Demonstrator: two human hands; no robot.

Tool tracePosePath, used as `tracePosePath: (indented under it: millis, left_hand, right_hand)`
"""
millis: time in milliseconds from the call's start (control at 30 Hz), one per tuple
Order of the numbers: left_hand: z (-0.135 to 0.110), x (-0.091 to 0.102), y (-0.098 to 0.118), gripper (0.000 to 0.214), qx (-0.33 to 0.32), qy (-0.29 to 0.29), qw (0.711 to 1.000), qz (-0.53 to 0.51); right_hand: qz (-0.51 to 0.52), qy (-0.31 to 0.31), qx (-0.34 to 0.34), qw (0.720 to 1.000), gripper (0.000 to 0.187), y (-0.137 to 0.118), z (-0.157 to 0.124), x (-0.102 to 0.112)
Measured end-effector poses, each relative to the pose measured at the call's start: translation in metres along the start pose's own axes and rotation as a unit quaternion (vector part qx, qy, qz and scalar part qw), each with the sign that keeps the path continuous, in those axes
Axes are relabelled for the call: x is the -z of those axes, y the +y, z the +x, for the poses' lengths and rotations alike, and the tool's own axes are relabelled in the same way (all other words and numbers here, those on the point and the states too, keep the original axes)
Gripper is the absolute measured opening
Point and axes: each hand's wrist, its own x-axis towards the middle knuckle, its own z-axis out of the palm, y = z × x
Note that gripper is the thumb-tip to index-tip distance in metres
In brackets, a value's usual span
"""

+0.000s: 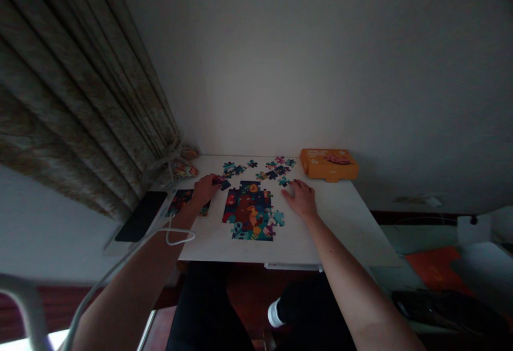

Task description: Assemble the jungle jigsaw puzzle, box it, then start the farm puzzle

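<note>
Resting the nearer left hand (206,188) at a dark-blue cardboard piece (225,185) off the far left corner of the multicoloured part-built jigsaw (249,213), pinch impossible to tell, with right hand (302,199) spread right of it.

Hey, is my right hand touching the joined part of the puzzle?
Apart. The head view shows white tabletop between the thumb side of your right hand and the joined puzzle section.

Printed sheet (178,201) partly hidden by left forearm (148,276), loose puzzle pieces (272,174) blurred
</note>
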Motion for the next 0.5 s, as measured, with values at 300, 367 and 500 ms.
tracePosePath:
  millis: [300, 367, 500]
  left_hand:
    - [0.016, 0.005, -0.010, 0.039, 0.083, 0.059, 0.993, -0.062]
    - [0.022, 0.006, -0.015, 0.041, 0.114, 0.079, 0.987, -0.082]
    - [0.031, 0.008, -0.021, 0.039, 0.133, 0.088, 0.984, -0.083]
  right_hand:
    - [-0.015, -0.014, 0.008, 1.000, 0.044, 0.000, 0.000, 0.000]
    - [-0.013, -0.011, 0.009, 1.000, 0.045, 0.001, 0.000, -0.001]
    - [-0.010, -0.010, 0.008, 1.000, 0.045, 0.002, 0.000, -0.003]
